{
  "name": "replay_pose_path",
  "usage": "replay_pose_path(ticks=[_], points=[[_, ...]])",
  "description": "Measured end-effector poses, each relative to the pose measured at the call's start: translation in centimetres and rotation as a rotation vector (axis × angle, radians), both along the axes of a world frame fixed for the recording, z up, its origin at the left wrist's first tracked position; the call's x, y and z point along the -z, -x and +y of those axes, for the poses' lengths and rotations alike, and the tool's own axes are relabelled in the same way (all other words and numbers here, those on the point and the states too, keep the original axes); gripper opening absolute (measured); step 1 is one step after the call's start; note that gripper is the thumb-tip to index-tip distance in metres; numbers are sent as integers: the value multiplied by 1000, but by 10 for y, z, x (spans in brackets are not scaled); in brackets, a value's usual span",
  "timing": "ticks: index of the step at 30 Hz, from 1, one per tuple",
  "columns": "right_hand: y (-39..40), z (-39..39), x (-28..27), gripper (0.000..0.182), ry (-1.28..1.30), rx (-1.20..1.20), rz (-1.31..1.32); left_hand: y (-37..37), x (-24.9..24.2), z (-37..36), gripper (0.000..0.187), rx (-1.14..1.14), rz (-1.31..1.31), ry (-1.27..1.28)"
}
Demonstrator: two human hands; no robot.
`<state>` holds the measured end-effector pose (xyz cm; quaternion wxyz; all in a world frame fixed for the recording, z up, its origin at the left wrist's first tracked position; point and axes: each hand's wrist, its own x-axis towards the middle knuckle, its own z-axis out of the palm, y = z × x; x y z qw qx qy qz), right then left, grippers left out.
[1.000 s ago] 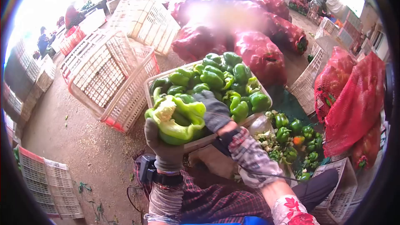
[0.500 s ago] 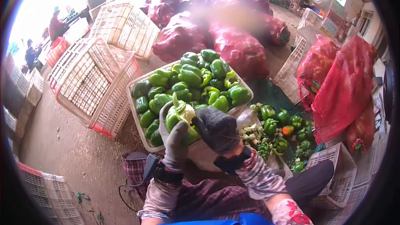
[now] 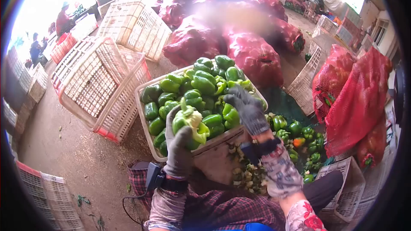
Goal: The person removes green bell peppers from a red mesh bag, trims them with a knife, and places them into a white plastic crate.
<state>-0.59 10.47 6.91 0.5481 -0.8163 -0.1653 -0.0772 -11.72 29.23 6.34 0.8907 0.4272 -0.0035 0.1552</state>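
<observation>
My left hand [image 3: 179,149], in a grey glove, is closed around a cut-open green bell pepper [image 3: 188,122] with its stem up and its pale seed core exposed. A white plastic crate [image 3: 147,139] heaped with whole green bell peppers [image 3: 203,83] stands right in front of me. Over its right side reaches my gloved right hand [image 3: 248,107], fingers stretched out, the fingertips at the peppers by the rim. Cut pepper cores [image 3: 248,177] lie in a pile below my right wrist, and more peppers [image 3: 295,129] rest on a dark sheet to the right.
Stacked white crates [image 3: 100,85] stand on the left. Large red mesh sacks [image 3: 252,57] fill the back, and another red sack [image 3: 357,102] stands at the right. A small white crate [image 3: 346,184] sits near my right knee. Other people [image 3: 63,19] sit farther off.
My right hand has left the cut pepper in my left hand and moved up and right to the crate's far right side. The left hand keeps its hold. The view has shifted slightly.
</observation>
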Motion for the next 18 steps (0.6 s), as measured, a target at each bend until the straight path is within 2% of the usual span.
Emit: replay_pose_path(ticks=[2, 3, 4, 5, 7, 9, 11, 13, 14, 16, 17, 18], points=[[41, -2, -25, 39, -158, -282, 315, 4, -11, -5, 83, 9, 30, -129], [55, -2, -29, 41, -232, -346, 404, 3, -4, -4, 89, -9, -15, -376], [70, -1, -34, 42, -302, -402, 496, 4, -2, -8, 91, 32, -59, -457], [80, 3, -34, 44, -352, -397, 523, 7, 0, -13, 95, 68, -105, -533], [96, 1, -26, 45, -344, -332, 545, 6, 15, -10, 104, 31, -249, -1049], [107, -3, -12, 44, -235, -219, 526, 11, 20, -16, 104, 13, -365, -1173], [119, -11, -14, 44, -338, -230, 536, 18, 26, -25, 103, 94, -411, -1081], [132, -11, -10, 44, -591, -136, 802, 28, 26, -32, 101, 177, -382, -977], [135, -20, 16, 42, -446, -189, 622, 36, 25, -36, 100, 238, -327, -894], [137, -37, 29, 39, -408, -266, 626, 48, 22, -42, 98, 359, -178, -692], [137, -44, 33, 38, -388, -304, 627, 54, 17, -48, 96, 460, -21, -507], [132, -49, 34, 39, -427, -323, 649, 52, 18, -51, 91, 456, 19, -469]])
